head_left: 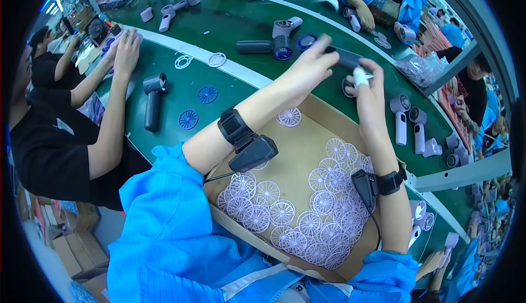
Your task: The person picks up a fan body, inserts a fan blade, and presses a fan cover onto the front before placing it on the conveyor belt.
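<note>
Bright blue smock sleeves (164, 237) fill the lower edge, and both forearms reach up from them over a shallow brown cardboard tray (298, 149) resting against the near edge of the green table (230, 92). Pale lilac round spoked plastic fan grilles (307, 221) lie heaped in that tray, thickest at its near and right parts, with one apart near the far wall. Each wrist wears a black strap with a small black box hanging from it.

Over the far rim of the tray, the left hand (309, 64) has its grip clamped on one end of a dark grey handheld fan body (345, 57), fingers wrapped over the top. Just beside it, the right hand (368, 92) has a white cot on one fingertip, and its fingers curl against the underside of the same fan; whether that grip is fully closed I cannot tell.

Further out on the table lie another dark grey fan with a blue grille (268, 46), a grey fan lying on its side (152, 97), and loose blue spoked grilles (207, 94). A person in a black shirt (49, 149) on the left rests both hands on the table, well apart from the held fan.
</note>
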{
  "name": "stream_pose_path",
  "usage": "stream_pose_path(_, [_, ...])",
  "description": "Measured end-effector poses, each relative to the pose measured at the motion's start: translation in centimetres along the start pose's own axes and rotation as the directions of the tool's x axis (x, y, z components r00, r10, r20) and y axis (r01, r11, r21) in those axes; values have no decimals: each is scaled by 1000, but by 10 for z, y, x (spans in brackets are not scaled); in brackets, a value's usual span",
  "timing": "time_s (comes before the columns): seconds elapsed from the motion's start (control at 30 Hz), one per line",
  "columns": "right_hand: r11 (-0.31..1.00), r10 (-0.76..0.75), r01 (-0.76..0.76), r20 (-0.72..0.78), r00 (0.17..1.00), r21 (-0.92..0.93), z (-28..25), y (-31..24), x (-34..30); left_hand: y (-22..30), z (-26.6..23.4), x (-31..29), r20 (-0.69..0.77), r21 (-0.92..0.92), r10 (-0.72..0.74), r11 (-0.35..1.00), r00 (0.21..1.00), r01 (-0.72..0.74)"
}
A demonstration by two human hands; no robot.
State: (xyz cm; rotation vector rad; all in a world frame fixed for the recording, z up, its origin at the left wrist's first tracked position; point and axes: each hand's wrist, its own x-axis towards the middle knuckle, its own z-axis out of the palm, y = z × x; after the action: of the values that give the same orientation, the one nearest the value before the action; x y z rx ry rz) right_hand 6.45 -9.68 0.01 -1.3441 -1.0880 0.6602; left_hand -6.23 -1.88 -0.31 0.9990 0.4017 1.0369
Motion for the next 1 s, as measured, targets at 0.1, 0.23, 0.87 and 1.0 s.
stream_pose_path(0.1, [981,-26,55,153,988,-188,2,4,-7,38,-17,-20,288,72,-125,991,950,108])
stream_pose_path(0.23, [864,-1,208,412,911,-459,6,0,-18,96,-58,-49,263,467,65,864,962,-186])
stream_pose_path(0.87, [616,92,511,699,709,-599,7,4,-27,100,-234,-124,-301,937,69,-163,951,308])
stream_pose_path(1.0, [598,55,540,703,709,-592,6,6,-28,86,-203,-104,-199,951,-21,-246,980,187])
